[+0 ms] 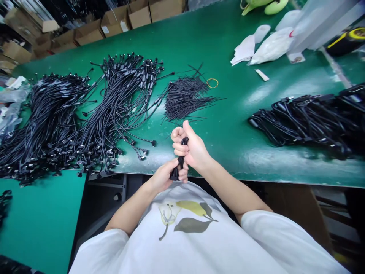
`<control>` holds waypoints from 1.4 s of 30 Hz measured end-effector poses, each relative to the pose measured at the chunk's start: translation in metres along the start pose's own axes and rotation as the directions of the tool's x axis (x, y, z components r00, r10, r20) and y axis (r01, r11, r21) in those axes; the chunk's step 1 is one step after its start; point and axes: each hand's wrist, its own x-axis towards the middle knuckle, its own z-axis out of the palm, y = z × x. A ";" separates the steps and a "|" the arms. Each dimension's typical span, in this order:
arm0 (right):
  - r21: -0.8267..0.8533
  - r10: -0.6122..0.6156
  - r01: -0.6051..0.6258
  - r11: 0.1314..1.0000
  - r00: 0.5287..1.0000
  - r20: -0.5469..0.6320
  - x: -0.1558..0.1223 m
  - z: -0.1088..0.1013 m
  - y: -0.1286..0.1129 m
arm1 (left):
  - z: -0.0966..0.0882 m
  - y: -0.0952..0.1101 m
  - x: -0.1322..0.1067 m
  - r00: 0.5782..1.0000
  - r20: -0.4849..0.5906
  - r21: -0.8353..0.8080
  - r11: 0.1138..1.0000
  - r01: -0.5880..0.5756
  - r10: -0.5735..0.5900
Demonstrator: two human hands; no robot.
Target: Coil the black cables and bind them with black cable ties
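Note:
A black cable (181, 161), folded into a short bundle, is held in front of my chest near the table's edge. My left hand (167, 174) grips its lower end, where a dark connector shows. Above it, my right hand (192, 147) is closed round the upper part, thumb pointing up. Just beyond my hands lies a heap of thin black ties (185, 97). Loose black cables (119, 95) with connectors at their ends spread out to the left. Whether a tie is round the bundle is hidden by my fingers.
Folded cable bundles (308, 118) are piled at the right of the green table (222, 125). Another cable pile (48, 110) lies far left. A yellow rubber band (212, 83), a white bag (273, 47) and a black-yellow tool (346, 41) lie farther back. Cardboard boxes (115, 21) line the far edge.

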 end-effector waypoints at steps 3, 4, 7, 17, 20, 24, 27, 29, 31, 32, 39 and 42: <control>-0.009 -0.028 0.028 1.000 0.999 -0.018 0.003 -0.001 0.001 | 0.002 0.002 0.003 0.999 -0.017 0.110 0.993 -0.045 0.047; -0.023 -0.056 0.055 0.998 0.998 -0.027 0.004 -0.002 0.002 | 0.003 0.001 0.005 0.998 -0.040 0.138 0.989 -0.052 0.058; -0.175 -0.163 0.154 0.973 0.986 -0.039 0.007 -0.008 0.003 | 0.005 -0.003 0.009 0.990 -0.121 0.177 0.983 -0.047 0.069; -0.346 0.189 0.681 -0.645 0.582 0.791 -0.039 -0.040 -0.028 | -0.023 0.016 0.001 0.999 -0.044 0.449 0.893 0.012 0.009; -0.206 0.301 0.626 -0.752 0.604 0.738 -0.044 -0.047 -0.018 | -0.026 0.014 -0.001 1.000 -0.006 0.619 0.785 0.024 -0.026; -0.197 0.304 0.601 -0.775 0.627 0.717 -0.041 -0.063 -0.003 | -0.022 0.008 -0.003 0.998 -0.049 0.698 0.714 0.056 -0.031; -0.192 0.284 0.591 -0.784 0.615 0.736 -0.042 -0.071 -0.001 | -0.020 0.008 -0.002 0.997 -0.056 0.668 0.740 0.074 -0.049; -0.168 0.275 0.575 -0.801 0.602 0.750 -0.043 -0.070 -0.003 | -0.020 0.009 0.000 0.997 -0.028 0.659 0.748 0.077 -0.078; -0.142 0.281 0.562 -0.815 0.597 0.752 -0.044 -0.066 -0.008 | -0.020 0.011 0.003 1.000 -0.020 0.760 0.650 0.029 -0.021; -0.137 0.289 0.562 -0.816 0.601 0.745 -0.044 -0.064 -0.010 | -0.019 0.011 0.005 0.999 -0.021 0.828 0.561 -0.001 0.032; -0.283 0.282 0.530 -0.800 0.747 0.603 -0.034 -0.058 -0.015 | -0.012 0.004 0.009 0.957 -0.046 0.986 0.166 -0.002 0.286; -0.356 0.370 0.599 -0.718 0.760 0.534 -0.022 -0.065 -0.017 | -0.020 -0.004 0.009 0.955 0.027 0.998 0.041 -0.041 0.295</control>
